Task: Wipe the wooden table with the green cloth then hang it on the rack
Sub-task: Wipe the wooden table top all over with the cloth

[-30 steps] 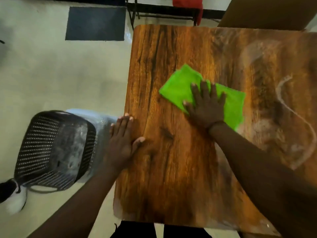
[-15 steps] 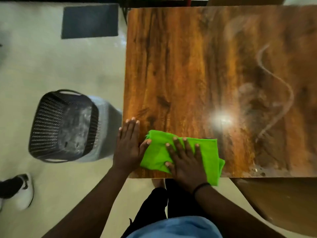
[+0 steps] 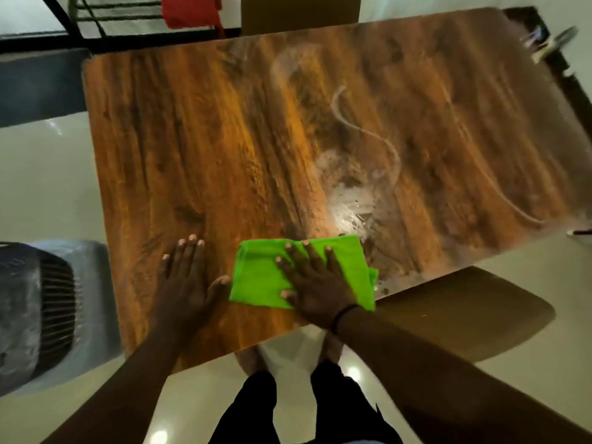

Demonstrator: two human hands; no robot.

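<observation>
The green cloth (image 3: 259,277), folded flat, lies near the front edge of the wooden table (image 3: 208,139). My right hand (image 3: 315,283) presses flat on the cloth's right half, fingers spread, a dark band on the wrist. My left hand (image 3: 187,283) rests flat on the bare wood just left of the cloth, its thumb touching the cloth's edge. Whitish smears and a curved streak (image 3: 362,139) mark the table's middle and right. The black rack (image 3: 105,14) stands beyond the far edge with a red cloth (image 3: 189,9) hanging on it.
A perforated black-and-grey basket (image 3: 45,312) stands on the floor left of the table. A brown chair seat (image 3: 464,312) sits at the table's front right. A dark mat (image 3: 38,88) lies on the floor at far left. My legs and feet show below the front edge.
One second ago the cloth was at mid-table; my right hand pulled it to the front edge, then slid it slightly right. My left hand stayed flat on the wood.
</observation>
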